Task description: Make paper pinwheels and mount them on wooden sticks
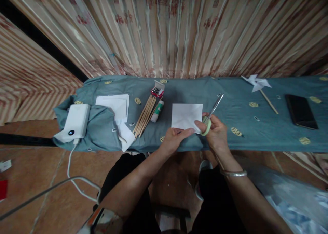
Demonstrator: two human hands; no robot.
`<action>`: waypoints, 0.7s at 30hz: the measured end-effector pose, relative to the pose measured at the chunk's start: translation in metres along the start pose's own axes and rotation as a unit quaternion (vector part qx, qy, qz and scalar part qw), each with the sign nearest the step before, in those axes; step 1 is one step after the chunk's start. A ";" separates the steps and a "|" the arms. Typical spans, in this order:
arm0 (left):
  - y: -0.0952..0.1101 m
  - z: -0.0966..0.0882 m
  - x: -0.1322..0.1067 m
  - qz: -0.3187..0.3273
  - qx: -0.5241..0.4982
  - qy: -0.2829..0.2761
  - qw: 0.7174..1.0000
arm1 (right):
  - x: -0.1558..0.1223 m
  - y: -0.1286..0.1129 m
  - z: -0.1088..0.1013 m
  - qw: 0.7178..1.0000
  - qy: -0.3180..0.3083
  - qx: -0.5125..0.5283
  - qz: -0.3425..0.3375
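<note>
behind my right hand (216, 133): silver bangle (234, 173) on wrist | forearms: bare to the elbow | below my grip: black trousers (123, 172)

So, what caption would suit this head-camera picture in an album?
Left hand steadies a white paper square while the right hand holds green-handled scissors over a blue cloth.

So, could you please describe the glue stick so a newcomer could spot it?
On the table's blue-green cloth, find the bundle of wooden sticks left of the white paper square. The glue stick lies along the bundle's right side, below a small red box. It alone is a stubby white tube with a green top.
</note>
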State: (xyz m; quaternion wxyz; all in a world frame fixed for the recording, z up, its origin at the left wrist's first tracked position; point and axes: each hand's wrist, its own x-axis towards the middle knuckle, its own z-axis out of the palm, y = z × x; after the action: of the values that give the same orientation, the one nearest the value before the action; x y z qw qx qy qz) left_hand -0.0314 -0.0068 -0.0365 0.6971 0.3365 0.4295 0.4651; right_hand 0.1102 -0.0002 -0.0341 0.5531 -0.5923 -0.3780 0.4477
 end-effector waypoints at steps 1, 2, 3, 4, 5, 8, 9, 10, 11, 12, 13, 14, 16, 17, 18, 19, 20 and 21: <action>-0.001 0.002 0.000 -0.005 -0.007 0.031 0.999 | -0.002 0.000 0.002 1.000 -0.004 0.012 0.011; -0.002 0.002 0.000 -0.011 -0.015 0.061 0.998 | -0.003 0.000 0.004 0.999 -0.008 0.027 0.023; -0.003 0.002 0.001 -0.015 -0.022 0.085 0.996 | -0.005 0.001 0.005 0.998 -0.012 0.042 0.034; -0.003 0.001 0.002 -0.016 -0.025 0.098 0.995 | -0.006 0.001 0.006 0.997 -0.018 0.054 0.044; -0.002 -0.001 0.004 -0.014 -0.024 0.103 0.994 | -0.007 0.002 0.006 0.996 -0.027 0.061 0.050; 0.002 -0.007 0.008 0.013 0.009 0.103 0.995 | -0.011 0.004 0.004 0.996 -0.062 0.042 0.050; 0.004 -0.009 0.009 0.024 0.025 0.105 0.994 | -0.013 0.004 0.002 0.996 -0.077 0.023 0.046; 0.007 -0.011 0.010 0.035 0.040 0.109 0.993 | -0.015 0.005 0.000 0.995 -0.094 0.002 0.042; 0.010 -0.014 0.012 0.045 0.050 0.113 0.991 | -0.017 0.005 -0.003 0.992 -0.115 -0.016 0.041; 0.014 -0.017 0.014 0.056 0.055 0.118 0.990 | -0.019 0.005 -0.005 0.989 -0.140 -0.029 0.042; 0.018 -0.020 0.016 0.068 0.055 0.123 0.989 | -0.022 0.005 -0.007 0.983 -0.171 -0.038 0.048; 0.022 -0.023 0.018 0.080 0.052 0.129 0.987 | -0.025 0.005 -0.009 0.976 -0.207 -0.045 0.055; 0.028 -0.029 0.023 0.102 0.048 0.141 0.984 | -0.032 0.007 -0.012 0.957 -0.274 -0.063 0.067; 0.030 -0.030 0.025 0.109 0.047 0.145 0.982 | -0.035 0.008 -0.013 0.948 -0.302 -0.073 0.071; 0.031 -0.031 0.027 0.113 0.046 0.147 0.982 | -0.038 0.009 -0.014 0.940 -0.323 -0.083 0.073; 0.032 -0.032 0.028 0.114 0.045 0.147 0.981 | -0.041 0.011 -0.014 0.934 -0.337 -0.090 0.075; 0.032 -0.032 0.029 0.113 0.044 0.148 0.982 | -0.043 0.013 -0.014 0.930 -0.346 -0.096 0.076; 0.032 -0.031 0.030 0.111 0.041 0.149 0.982 | -0.044 0.014 -0.014 0.927 -0.352 -0.102 0.077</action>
State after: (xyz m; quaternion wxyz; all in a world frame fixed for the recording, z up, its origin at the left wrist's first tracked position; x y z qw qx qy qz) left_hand -0.0650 0.0338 -0.0297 0.5550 0.3370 0.5075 0.5664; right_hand 0.1089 -0.0475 -0.0433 0.2852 -0.4774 -0.5448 0.6277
